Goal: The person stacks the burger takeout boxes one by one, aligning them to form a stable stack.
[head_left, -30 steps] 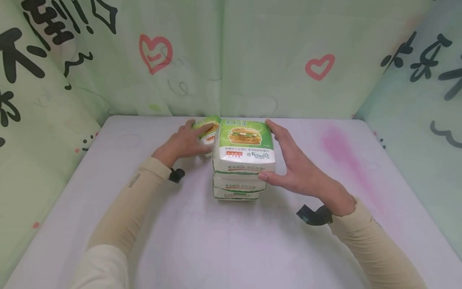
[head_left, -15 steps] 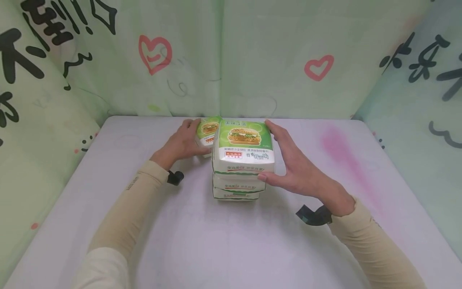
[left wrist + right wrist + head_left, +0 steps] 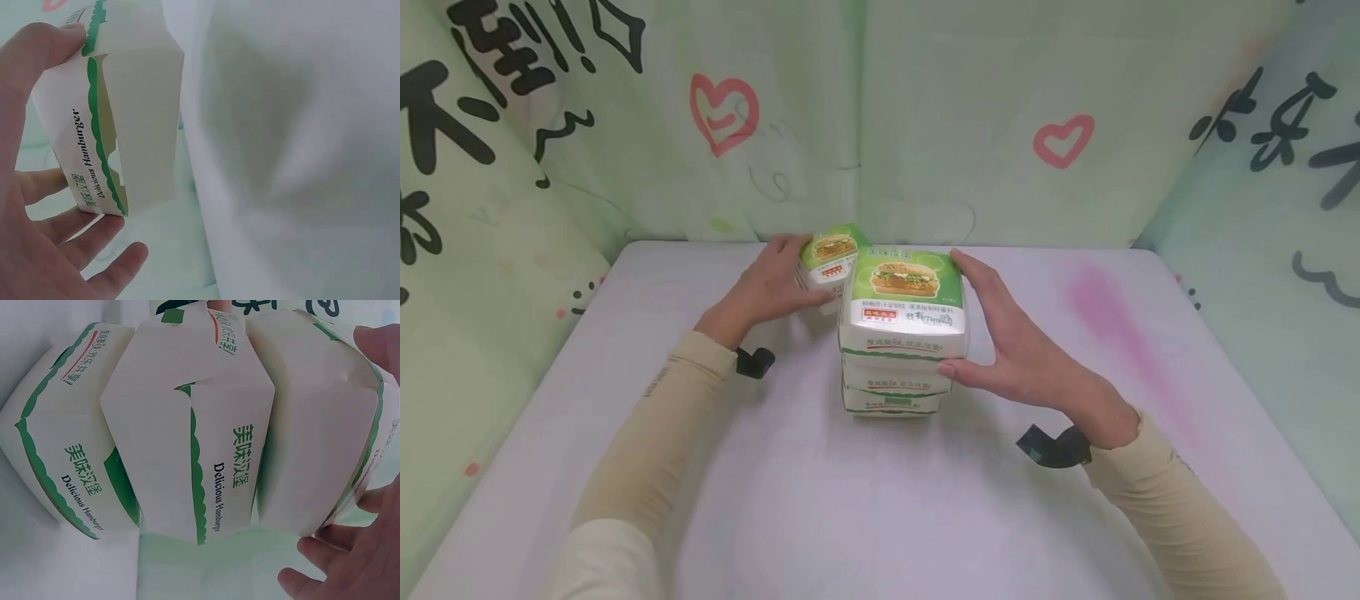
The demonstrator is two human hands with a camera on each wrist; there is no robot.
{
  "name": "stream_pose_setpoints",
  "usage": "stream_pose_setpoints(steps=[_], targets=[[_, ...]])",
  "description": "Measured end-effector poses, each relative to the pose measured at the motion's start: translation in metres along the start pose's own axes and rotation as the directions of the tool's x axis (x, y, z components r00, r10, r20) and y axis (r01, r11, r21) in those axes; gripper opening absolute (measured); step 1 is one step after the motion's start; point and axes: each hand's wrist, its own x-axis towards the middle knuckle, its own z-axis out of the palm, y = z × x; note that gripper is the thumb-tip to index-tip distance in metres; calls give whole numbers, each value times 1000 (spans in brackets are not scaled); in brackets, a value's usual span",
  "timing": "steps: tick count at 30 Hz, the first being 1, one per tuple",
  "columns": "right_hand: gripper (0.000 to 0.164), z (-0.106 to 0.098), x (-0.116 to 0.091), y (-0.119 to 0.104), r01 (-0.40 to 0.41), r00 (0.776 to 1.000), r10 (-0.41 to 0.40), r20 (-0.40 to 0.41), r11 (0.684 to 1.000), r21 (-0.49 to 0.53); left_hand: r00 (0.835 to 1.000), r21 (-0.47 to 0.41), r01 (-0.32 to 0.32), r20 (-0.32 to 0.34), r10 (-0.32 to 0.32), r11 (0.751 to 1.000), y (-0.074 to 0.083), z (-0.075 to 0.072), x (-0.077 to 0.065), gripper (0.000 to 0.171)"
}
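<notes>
Three white paper hamburger boxes form a stack at the middle of the table. The top box point(image 3: 910, 304) has a green lid with a burger picture; below it sit the middle box point(image 3: 169, 444) and the bottom box point(image 3: 62, 444). My right hand point(image 3: 1022, 350) spans the top box from the right, thumb at the front and fingers behind. Behind and left of the stack, my left hand point(image 3: 763, 287) grips another hamburger box point(image 3: 144, 112) between thumb and fingers. That box is tilted and raised off the table, partly hidden by the stack.
The white tabletop point(image 3: 850, 517) has a pink smear point(image 3: 1112, 321) at the right. Pale green cloth walls point(image 3: 917, 83) with drawn hearts and black writing enclose the back and both sides.
My left hand first shifts its fingers onto the rear box's left side, then lifts the box slightly up. The top box of the stack tilts a little; my right hand stays almost still.
</notes>
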Motion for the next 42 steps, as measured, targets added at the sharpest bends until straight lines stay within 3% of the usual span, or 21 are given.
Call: stream_pose_setpoints(steps=[12, 22, 42], targets=[[114, 2, 0, 0, -15, 1000, 15, 3, 1000, -11, 992, -41, -87, -94, 83, 995, 4, -26, -10, 95], [111, 2, 0, 1, -9, 1000, 9, -3, 1000, -15, 962, -36, -200, -197, 189, 979, 23, -51, -17, 92], [107, 5, 1, 5, 38, 998, -37, -41, 999, 16, 916, -22, -295, -291, 276, 955, 51, -79, -35, 88]])
